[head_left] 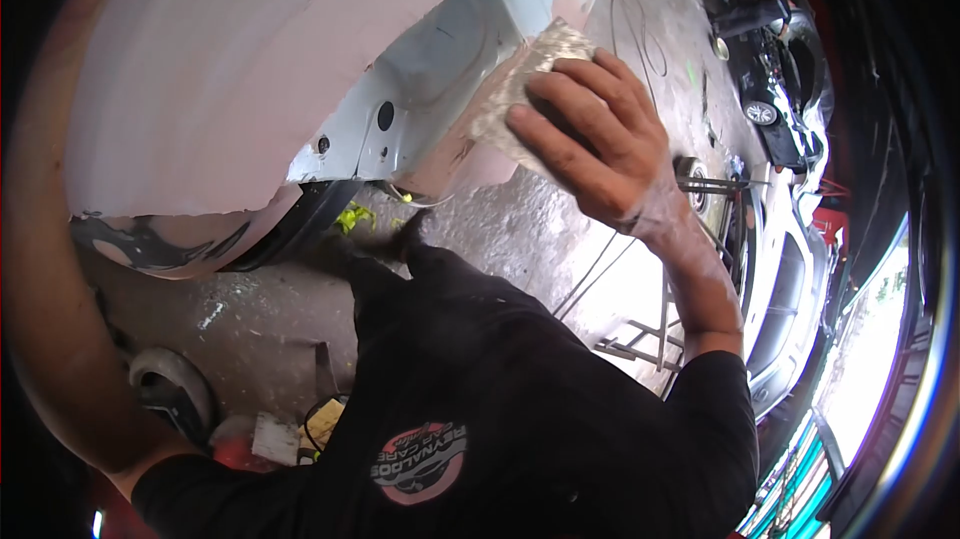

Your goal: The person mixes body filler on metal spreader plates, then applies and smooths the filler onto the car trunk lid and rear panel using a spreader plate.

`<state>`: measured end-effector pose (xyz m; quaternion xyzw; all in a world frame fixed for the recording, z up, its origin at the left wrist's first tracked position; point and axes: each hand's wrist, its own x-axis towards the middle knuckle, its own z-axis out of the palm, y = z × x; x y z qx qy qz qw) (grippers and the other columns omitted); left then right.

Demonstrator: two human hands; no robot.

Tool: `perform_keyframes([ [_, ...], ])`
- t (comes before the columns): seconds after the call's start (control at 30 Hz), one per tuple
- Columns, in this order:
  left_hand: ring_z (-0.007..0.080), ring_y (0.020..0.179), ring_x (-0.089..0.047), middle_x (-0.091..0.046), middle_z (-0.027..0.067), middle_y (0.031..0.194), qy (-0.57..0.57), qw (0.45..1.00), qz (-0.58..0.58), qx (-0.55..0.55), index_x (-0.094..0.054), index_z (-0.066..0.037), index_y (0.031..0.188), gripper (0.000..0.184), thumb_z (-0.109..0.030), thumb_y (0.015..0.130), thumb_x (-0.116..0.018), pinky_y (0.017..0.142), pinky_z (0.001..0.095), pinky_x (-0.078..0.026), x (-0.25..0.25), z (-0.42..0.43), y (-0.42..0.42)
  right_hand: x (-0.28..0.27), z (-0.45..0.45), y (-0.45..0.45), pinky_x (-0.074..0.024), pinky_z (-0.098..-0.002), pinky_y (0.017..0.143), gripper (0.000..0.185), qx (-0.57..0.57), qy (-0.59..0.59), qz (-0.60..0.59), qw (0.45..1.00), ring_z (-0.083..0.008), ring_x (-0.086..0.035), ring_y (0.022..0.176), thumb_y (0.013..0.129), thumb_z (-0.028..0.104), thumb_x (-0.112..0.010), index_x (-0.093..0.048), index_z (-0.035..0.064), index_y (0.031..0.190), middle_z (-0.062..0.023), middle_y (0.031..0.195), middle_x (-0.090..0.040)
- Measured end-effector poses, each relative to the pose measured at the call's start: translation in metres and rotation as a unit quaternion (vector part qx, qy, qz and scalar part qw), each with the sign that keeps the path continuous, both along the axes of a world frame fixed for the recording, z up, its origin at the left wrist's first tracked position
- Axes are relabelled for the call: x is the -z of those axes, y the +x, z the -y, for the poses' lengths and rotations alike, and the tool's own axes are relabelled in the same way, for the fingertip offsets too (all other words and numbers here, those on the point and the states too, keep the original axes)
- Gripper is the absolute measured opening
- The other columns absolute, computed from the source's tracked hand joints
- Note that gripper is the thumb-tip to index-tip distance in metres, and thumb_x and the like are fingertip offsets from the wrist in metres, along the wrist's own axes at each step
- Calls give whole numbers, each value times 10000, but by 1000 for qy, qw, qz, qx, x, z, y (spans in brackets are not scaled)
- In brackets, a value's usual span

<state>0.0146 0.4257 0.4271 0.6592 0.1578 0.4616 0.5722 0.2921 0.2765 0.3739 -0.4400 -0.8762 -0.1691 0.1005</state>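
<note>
- The right hand (605,139) has its grip clamped on a flat, speckled sheet (503,99), maybe rough.
- The sheet is on the pink edge (455,159) of a shiny car body (345,129).
- The left hand is out of sight; I cannot tell its grip.

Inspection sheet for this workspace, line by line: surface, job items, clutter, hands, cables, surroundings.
Surface: car body panel, pinkish and pale blue patches, uneven colour edges; grey floor below, marked and stained.
Job items: speckled sheet over a pinkish edge of the bodywork, partly covered by fingers.
Clutter: curved grey object at lower left; metal frame on the right.
Hands: right hand holding the sheet; left hand out of view.
Cables: thin dark line looped on the floor; cable or hose, unclear.
Surroundings: black car, pale car.
</note>
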Motion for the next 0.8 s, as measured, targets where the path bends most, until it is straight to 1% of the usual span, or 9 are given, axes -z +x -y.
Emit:
perform_keyframes([
  [0.1, 184, 1138, -652, -676, 83, 1254, 1, 1000, -3, -1, -653, 15, 1277, 341, -192, 1006, -638, 981, 336, -517, -1, 2, -1, 7, 3, -8, -462, -520, 1044, 408, -7, -27, 14, 1000, -314, -606, 1161, 788, 134, -693, -666, 78, 1191, -109, 1164, -652],
  [0.2, 184, 1140, -651, -676, 83, 1256, 0, 1000, 0, -3, -653, 15, 1278, 342, -193, 1006, -638, 983, 336, -516, -2, 2, -5, 6, 14, -8, -459, -523, 1043, 428, 4, -26, 10, 1000, -313, -607, 1153, 783, 139, -699, -658, 73, 1204, -112, 1168, -648],
  [0.33, 184, 1143, -651, -676, 82, 1259, -2, 1000, 2, 0, -654, 15, 1280, 344, -194, 1007, -638, 986, 337, -515, -2, 3, -6, 2, 15, -28, -454, -530, 1031, 406, -6, -11, -1, 1000, -311, -603, 1130, 786, 150, -715, -668, 65, 1180, -110, 1157, -641],
  [0.43, 184, 1146, -650, -676, 82, 1262, -3, 1000, 0, -1, -655, 14, 1281, 345, -195, 1007, -638, 988, 337, -514, -2, 3, -8, 10, 16, -40, -450, -531, 1027, 395, -2, -48, -11, 999, -307, -602, 1131, 784, 147, -723, -672, 59, 1165, -103, 1145, -635],
  [0.63, 184, 1150, -650, -675, 81, 1266, -10, 1000, 5, 1, -656, 14, 1283, 347, -197, 1008, -638, 993, 337, -512, -3, 4, -13, 11, 28, -41, -443, -533, 1036, 382, -9, -17, 5, 1000, -301, -591, 1155, 780, 157, -725, -680, 53, 1145, -106, 1158, -621],
  [0.8, 184, 1154, -649, -675, 81, 1270, -15, 1000, 6, 4, -658, 14, 1285, 349, -198, 1008, -638, 997, 338, -510, -4, 4, -14, 13, 29, -57, -442, -537, 1039, 368, 3, -46, 11, 999, -298, -600, 1143, 784, 150, -714, -685, 51, 1137, -94, 1138, -625],
])
